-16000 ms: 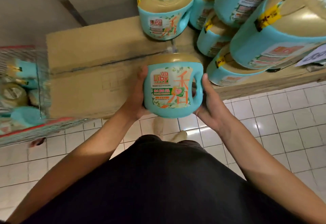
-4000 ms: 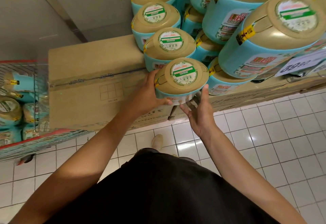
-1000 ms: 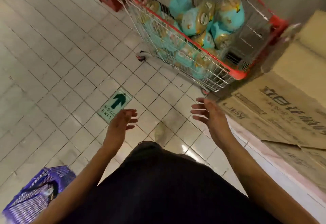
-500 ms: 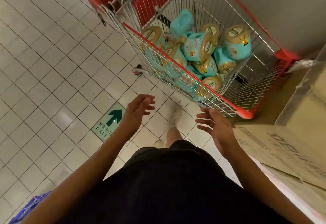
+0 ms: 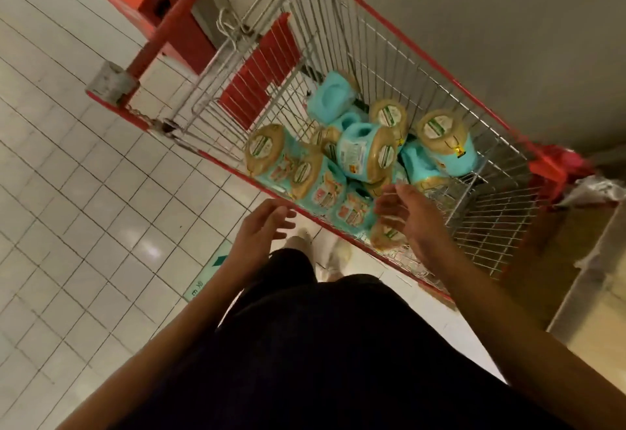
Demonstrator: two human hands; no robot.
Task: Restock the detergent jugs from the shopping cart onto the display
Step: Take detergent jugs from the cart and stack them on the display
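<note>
Over near rim of cart (image 5: 372, 50): reaching with right hand (image 5: 415, 218) toward heaped jugs (image 5: 367, 155), left hand (image 5: 261, 228) just short of rim; fingers (image 5: 384, 204) of both spread, gripping nothing. Roughly ten left in cart to shelve.

A supermarket or similar shop is indicated. A wire shopping cart (image 5: 355, 57) with red trim is seen across the upper middle of the frame, loaded with many identical teal detergent jugs (image 5: 367, 152). A white tiled floor (image 5: 84, 175) is laid at the left, marked by a green arrow sticker (image 5: 210, 273) near the lower centre.
</note>
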